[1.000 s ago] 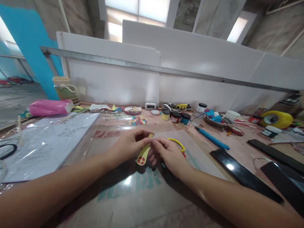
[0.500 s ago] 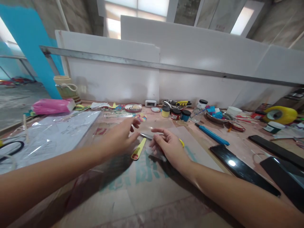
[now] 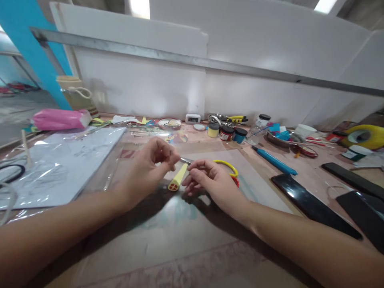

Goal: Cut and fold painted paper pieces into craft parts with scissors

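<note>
My left hand is raised over the sheet, thumb and fingertips pressed together close to a metal blade tip; whatever lies in the pinch is too small to make out. My right hand has loosely curled fingers, slightly apart, with no held object visible. Between the hands lies a narrow yellow strip with a red pattern on its wider near end. Its far end is beside my right fingertips. A pair of scissors with yellow and red handles lies behind my right hand, which hides its middle.
Clear plastic covers drawn paper at left. Along the back stand paint jars, a small white digital device and a pink packet. A blue cutter, a shiny black piece and yellow tape lie at right.
My left fingers have closed from spread into a pinch. My right fingers have curled in, and more of the scissors' handles shows. The view has tilted downward.
</note>
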The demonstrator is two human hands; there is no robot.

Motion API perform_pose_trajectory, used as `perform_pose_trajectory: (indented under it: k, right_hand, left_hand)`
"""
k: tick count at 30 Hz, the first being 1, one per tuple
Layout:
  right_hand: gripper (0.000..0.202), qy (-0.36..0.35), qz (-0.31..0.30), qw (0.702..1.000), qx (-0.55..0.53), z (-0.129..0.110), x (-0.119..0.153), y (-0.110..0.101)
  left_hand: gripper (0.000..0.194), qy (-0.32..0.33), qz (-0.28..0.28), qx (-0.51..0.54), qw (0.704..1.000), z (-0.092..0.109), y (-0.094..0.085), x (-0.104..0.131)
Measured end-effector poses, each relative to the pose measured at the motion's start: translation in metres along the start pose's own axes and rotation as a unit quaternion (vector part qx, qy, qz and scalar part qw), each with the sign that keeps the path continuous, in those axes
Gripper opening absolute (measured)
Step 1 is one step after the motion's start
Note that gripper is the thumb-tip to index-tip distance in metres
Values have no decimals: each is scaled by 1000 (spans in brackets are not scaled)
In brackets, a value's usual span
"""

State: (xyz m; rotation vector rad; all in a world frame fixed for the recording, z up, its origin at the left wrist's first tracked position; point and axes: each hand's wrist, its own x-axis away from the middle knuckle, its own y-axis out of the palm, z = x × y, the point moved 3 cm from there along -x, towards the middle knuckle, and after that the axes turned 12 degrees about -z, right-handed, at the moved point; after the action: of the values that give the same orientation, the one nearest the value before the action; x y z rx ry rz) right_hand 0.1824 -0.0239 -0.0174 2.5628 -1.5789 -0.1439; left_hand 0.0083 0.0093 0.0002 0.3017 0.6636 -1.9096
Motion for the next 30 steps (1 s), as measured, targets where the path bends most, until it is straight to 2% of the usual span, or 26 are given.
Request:
perform_pose_trajectory:
  k: [5, 8, 12, 16, 21, 26, 28, 30]
  right_hand:
    - [25, 15, -11, 1000, 16, 4, -3, 0]
    - [23, 26, -15, 999, 22, 6, -4, -1]
    - [19, 34, -33, 997, 57, 8, -5, 2]
    - [25, 23, -29, 995, 88, 7, -4, 2]
    - [35, 2, -4, 995, 95, 4, -1, 1]
    - [37, -5, 13, 995, 98, 1, -1, -1]
    - [38, -7, 18, 994, 106, 1, -1, -3]
    - [38, -8, 22, 994, 110, 0, -1, -3]
  left_hand:
    - [11, -32, -47, -30, 998, -7, -5, 0]
    - [12, -42, -39, -28, 998, -11, -2, 3]
    - [10, -28, -24, -22, 999, -13, 1, 6]
    - [5, -5, -55, -105, 993, -9, 4, 6]
    - [10, 15, -34, -246, 968, -5, 4, 8]
    - [30, 14, -71, -264, 962, -7, 6, 8]
    - [33, 10, -57, -276, 960, -7, 5, 9]
    - [44, 4, -38, -285, 958, -9, 3, 9]
